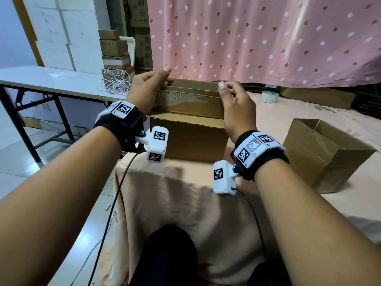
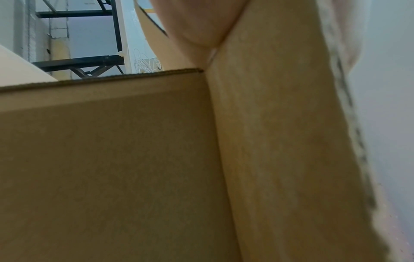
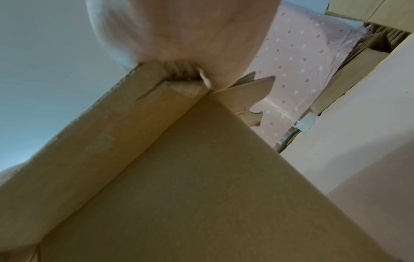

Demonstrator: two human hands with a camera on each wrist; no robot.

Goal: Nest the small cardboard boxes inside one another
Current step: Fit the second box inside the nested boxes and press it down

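A brown cardboard box [image 1: 189, 139] stands on the peach-covered surface in front of me, its top flaps raised. My left hand [image 1: 148, 89] grips the upper left corner of its raised flaps [image 1: 188, 100]. My right hand [image 1: 235, 104] pinches the upper right corner, thumb on the near side. A second open cardboard box [image 1: 323, 153] stands to the right, apart from both hands. The wrist views show cardboard [image 2: 112, 159] close up under each palm; the box wall [image 3: 179, 177] fills the right wrist view. The inside of the held box is hidden.
A flat cardboard piece [image 1: 317, 96] and a tape roll [image 1: 269, 97] lie at the back right by the pink dotted curtain [image 1: 257, 38]. A white folding table [image 1: 51, 79] stands left, with stacked small boxes [image 1: 115, 52] and tangled string [image 1: 116, 82] behind it.
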